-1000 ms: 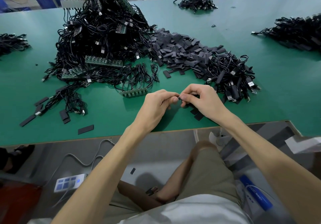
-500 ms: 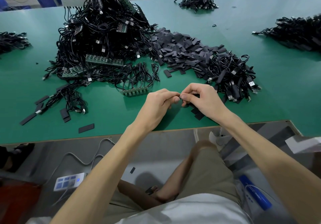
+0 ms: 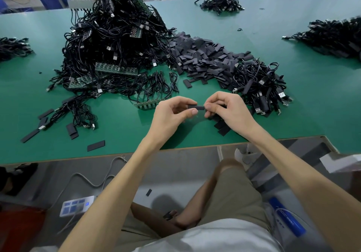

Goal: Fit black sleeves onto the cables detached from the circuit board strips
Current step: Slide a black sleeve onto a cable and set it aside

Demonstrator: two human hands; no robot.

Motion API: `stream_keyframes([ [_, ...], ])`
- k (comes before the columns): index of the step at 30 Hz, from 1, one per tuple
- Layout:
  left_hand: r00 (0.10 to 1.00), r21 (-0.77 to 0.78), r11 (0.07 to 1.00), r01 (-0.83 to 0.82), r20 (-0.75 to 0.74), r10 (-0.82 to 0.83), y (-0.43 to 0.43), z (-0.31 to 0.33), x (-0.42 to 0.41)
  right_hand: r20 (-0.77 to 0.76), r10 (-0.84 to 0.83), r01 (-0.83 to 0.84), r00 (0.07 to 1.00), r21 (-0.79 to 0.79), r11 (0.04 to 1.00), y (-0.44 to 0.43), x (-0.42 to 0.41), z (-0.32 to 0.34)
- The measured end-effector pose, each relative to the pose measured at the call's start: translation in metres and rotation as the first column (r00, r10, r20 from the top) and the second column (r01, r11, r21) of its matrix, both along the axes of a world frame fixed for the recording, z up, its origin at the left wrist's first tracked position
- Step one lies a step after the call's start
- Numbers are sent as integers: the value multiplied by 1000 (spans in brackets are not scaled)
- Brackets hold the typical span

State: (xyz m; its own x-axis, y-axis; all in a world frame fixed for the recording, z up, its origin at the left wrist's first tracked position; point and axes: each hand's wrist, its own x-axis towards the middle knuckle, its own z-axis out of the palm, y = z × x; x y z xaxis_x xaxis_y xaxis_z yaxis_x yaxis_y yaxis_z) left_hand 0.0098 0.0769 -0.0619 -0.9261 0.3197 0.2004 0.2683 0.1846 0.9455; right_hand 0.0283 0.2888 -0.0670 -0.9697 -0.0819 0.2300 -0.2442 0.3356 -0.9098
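green work table (image 3: 316, 103), seen from a head-worn camera: a seated person holds a single black sleeve (image 3: 196, 107) level between both hands, just above the near edge. the left hand (image 3: 172, 114) pinches one end between thumb and forefinger, its other fingers curled. the right hand (image 3: 230, 113) pinches the other end, and any cable it may be feeding in is hidden behind its fingers.

beyond lie a tall heap of cables and circuit board strips (image 3: 117, 44), a loose drift of spare sleeves (image 3: 203, 56) and, at right, a smaller pile of cables (image 3: 259, 87), some apparently sleeved. one short strip (image 3: 148, 104) sits just left of the left hand.

the fitting looks part-way through, and the risks appear plain. the flat sleeve could buckle or fold if it is pushed while its mouth is pinched closed. the plug could snag on the rim. a loosened pinch could drop the piece to the floor, where one sleeve-like scrap (image 3: 148, 192) lies.
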Motion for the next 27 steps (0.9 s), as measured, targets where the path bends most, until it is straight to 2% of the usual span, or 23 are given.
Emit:
stream_keyframes([
  [20, 999, 13, 1000, 28, 28, -29, 1, -7, -4, 35, 10, -9, 999, -24, 1000, 1, -1, -2],
  [27, 997, 30, 998, 59, 42, -60, 1, -5, -4, 1, 12, -12, 1000, 2, 1000, 1, 0, -1],
])
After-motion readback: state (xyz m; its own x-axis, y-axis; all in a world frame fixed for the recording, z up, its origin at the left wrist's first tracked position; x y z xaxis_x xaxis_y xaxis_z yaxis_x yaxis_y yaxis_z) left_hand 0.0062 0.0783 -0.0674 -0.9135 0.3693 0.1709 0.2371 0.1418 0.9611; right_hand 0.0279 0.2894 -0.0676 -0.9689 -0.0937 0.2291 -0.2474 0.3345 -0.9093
